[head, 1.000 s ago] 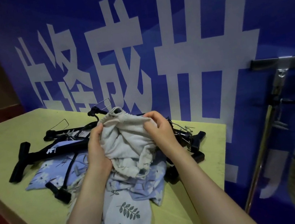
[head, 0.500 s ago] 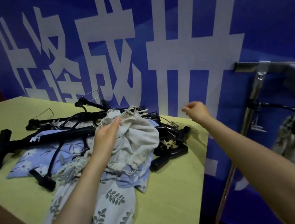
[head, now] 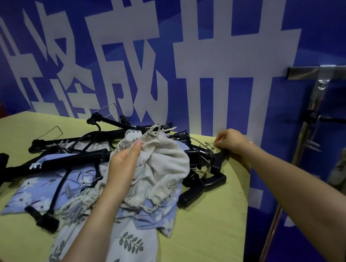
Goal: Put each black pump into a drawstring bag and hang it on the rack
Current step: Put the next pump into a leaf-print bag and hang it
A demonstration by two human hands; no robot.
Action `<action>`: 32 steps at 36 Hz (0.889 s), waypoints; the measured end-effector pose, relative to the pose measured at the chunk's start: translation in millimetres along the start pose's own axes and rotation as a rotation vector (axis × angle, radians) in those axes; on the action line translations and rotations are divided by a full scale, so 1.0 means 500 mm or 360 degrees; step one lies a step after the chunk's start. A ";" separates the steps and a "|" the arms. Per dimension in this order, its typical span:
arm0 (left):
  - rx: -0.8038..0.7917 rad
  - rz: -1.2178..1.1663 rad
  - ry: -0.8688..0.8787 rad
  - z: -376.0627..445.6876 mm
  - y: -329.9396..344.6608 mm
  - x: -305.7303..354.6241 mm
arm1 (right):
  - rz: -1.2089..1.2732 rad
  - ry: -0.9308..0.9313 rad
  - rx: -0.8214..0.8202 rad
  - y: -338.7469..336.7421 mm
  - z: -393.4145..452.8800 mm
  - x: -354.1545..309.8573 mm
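The left hand (head: 125, 159) has its grip closed on the gathered mouth of a beige drawstring bag (head: 161, 165), thumb on top and fingers curled into the cloth; the bag sits slumped on the heap in the middle of the yellow-green table (head: 204, 237). The right hand (head: 231, 142) reaches over to the table's far right edge, its grip pinching the thin wire hook (head: 207, 145) of a black hanger (head: 203, 166). A long black pump (head: 45, 165) with a T-handle lies flat on the left of the table, apart from both hands, across a blue floral bag (head: 30, 195). A leaf-print bag (head: 127, 252) trails toward the near edge. Off to the right stands the metal rack (head: 311, 109), with something pale and fuzzy hanging from it, too blurred to tell what it is
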State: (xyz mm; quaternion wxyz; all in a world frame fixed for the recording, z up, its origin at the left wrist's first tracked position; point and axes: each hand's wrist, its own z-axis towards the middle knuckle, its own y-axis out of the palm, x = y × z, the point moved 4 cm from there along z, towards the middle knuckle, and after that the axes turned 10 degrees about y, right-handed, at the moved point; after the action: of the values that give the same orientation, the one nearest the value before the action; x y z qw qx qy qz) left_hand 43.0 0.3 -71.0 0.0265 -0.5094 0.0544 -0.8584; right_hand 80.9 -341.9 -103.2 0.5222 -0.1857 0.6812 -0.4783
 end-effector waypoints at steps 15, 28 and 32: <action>-0.0017 0.0012 0.0023 -0.003 0.002 0.000 | -0.0350 0.0075 -0.0015 0.006 0.024 -0.036; -0.0046 -0.0002 0.0047 0.004 0.003 0.005 | 0.0601 0.0044 -0.0041 -0.024 -0.024 -0.002; -0.0035 0.0037 0.0052 0.002 0.012 0.010 | 0.0857 -0.0140 0.0137 -0.074 -0.091 -0.058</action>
State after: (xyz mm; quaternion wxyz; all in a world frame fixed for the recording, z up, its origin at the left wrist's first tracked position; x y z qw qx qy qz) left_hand 41.4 -6.0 -66.9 0.0299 -0.4950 0.0702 -0.8655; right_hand 42.5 -316.9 -56.7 0.6670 0.0040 0.6617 -0.3423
